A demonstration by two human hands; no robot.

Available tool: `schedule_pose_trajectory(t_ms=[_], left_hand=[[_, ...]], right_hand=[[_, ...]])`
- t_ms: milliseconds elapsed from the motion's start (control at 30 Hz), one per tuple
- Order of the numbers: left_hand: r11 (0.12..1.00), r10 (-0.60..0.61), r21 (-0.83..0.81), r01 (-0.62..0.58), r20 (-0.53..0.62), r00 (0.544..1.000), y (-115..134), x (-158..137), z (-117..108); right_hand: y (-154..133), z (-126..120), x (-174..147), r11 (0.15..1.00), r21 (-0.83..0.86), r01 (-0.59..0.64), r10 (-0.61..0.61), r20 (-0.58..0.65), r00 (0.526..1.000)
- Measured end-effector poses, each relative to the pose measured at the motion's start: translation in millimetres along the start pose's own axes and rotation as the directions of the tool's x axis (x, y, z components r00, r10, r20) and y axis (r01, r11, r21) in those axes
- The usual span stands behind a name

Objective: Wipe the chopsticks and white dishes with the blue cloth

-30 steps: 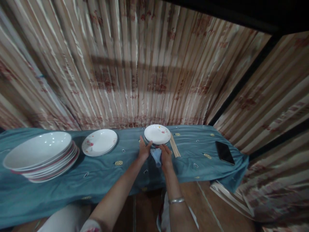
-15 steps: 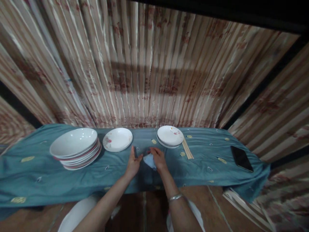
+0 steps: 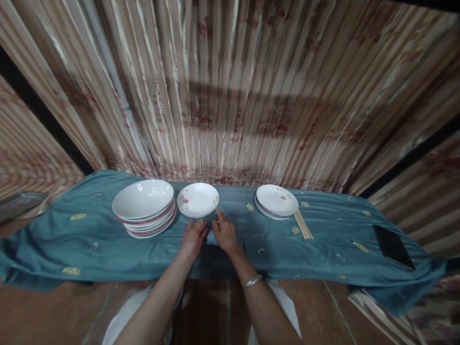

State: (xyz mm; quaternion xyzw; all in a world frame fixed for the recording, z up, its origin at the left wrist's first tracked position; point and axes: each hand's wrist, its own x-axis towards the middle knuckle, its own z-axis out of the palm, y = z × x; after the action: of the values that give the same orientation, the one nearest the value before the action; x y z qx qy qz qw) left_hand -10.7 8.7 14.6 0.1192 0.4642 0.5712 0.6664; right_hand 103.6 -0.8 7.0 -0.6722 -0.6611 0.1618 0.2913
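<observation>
Just in front of a white floral plate (image 3: 199, 201), my left hand (image 3: 194, 235) is open, fingers stretched toward the plate's near rim; I cannot tell whether they touch it. My right hand (image 3: 224, 233) is beside it on the right, its index finger reaching to the plate's front right edge. A light blue cloth (image 3: 212, 238) shows between the hands, partly hidden under the right hand, which is closed on it. The plate lies flat on a teal tablecloth (image 3: 244, 258), and it looks like another plate is under it.
To the left stands a stack of white bowls (image 3: 143, 201) and dishes. On the right are a small stack of floral plates (image 3: 276, 200), a bundle of chopsticks (image 3: 303, 225) and a black phone-like slab (image 3: 393, 247). A striped curtain (image 3: 223, 96) hangs behind the table.
The view has turned left, so the dishes appear further right. My hands have moved from right of the plate to its front edge. The blue cloth is now more covered.
</observation>
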Motion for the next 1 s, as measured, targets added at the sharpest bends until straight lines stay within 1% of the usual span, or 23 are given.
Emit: schedule_pose_trajectory(t_ms=[67, 100, 167, 267, 467, 733, 1000], left_hand=[[0.999, 0.009, -0.033, -0.009, 0.010, 1.000, 4.8, -2.6, 1.6], [0.999, 0.011, -0.044, -0.010, 0.038, 0.999, 6.0, -3.6, 2.2], [0.998, 0.016, -0.060, -0.011, 0.079, 0.997, 6.8, -4.8, 2.7], [0.996, 0.001, -0.085, 0.008, 0.097, 0.995, 6.4, -5.5, 2.8], [0.992, 0.011, -0.128, 0.006, 0.138, 0.990, 5.8, -6.9, 1.0], [0.998, -0.018, -0.061, 0.025, 0.111, 0.994, 3.4, -0.9, -3.4], [0.999, -0.005, -0.041, 0.010, 0.112, 0.994, 4.2, -1.3, -3.5]], right_hand=[[-7.6, 3.1, 3.7, 0.997, -0.063, 0.034, -0.031, 0.038, 0.999], [-10.8, 4.1, 5.4, 0.994, -0.098, 0.043, -0.037, 0.061, 0.997], [-15.6, 5.2, 8.8, 0.986, -0.164, 0.041, -0.023, 0.107, 0.994], [-18.7, 5.9, 14.2, 0.974, -0.224, 0.025, 0.005, 0.134, 0.991], [-18.4, 5.9, 21.3, 0.963, -0.267, 0.033, -0.005, 0.107, 0.994], [-18.1, 5.9, 22.0, 0.962, -0.257, 0.094, -0.078, 0.074, 0.994], [-23.7, 0.7, 21.2, 0.948, -0.295, 0.119, -0.101, 0.076, 0.992]])
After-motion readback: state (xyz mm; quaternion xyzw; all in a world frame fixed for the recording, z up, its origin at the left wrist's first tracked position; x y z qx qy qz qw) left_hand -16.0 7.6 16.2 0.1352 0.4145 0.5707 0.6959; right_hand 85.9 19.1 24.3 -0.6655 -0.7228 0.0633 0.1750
